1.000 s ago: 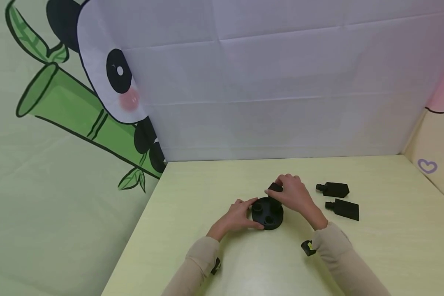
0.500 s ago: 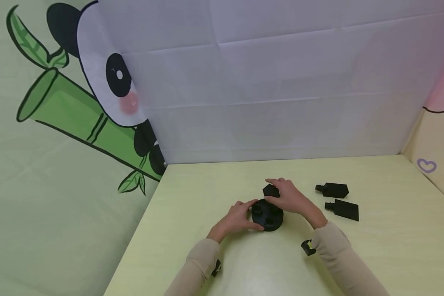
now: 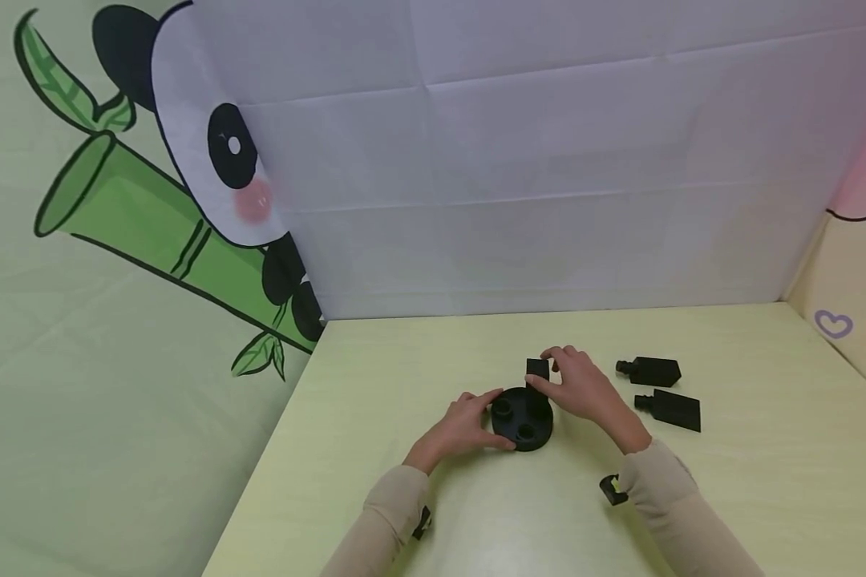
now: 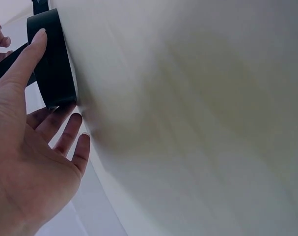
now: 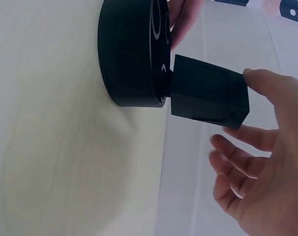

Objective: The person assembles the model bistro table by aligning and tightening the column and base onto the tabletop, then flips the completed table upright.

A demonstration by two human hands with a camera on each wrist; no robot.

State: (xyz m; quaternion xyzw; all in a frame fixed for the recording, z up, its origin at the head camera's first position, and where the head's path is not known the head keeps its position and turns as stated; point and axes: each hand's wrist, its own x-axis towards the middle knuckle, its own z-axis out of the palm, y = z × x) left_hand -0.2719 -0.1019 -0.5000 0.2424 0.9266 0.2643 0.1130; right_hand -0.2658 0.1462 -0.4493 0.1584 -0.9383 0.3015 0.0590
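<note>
A round black base (image 3: 536, 433) with several sockets on its top sits on the table. My left hand (image 3: 462, 423) grips its left side, the thumb at the near rim and fingers at the far rim; the left wrist view shows the thumb (image 4: 26, 59) on the base. A black block (image 3: 537, 369) stands at the base's far side. In the right wrist view its narrow neck meets a socket in the base (image 5: 126, 54). My right hand (image 3: 579, 390) pinches the outer end of the block (image 5: 207, 91) between thumb and index finger, the other fingers loosely bent.
Two more black blocks with narrow necks, one farther (image 3: 649, 371) and one nearer (image 3: 669, 409), lie on the table to the right of my right hand. A white cloth (image 3: 548, 200) hangs behind the table. Each wrist bears a small black camera.
The block has turned about its upright axis, a corner facing forward half a second ago and a flat face now. My right hand swung left, then back right. The left hand stayed put.
</note>
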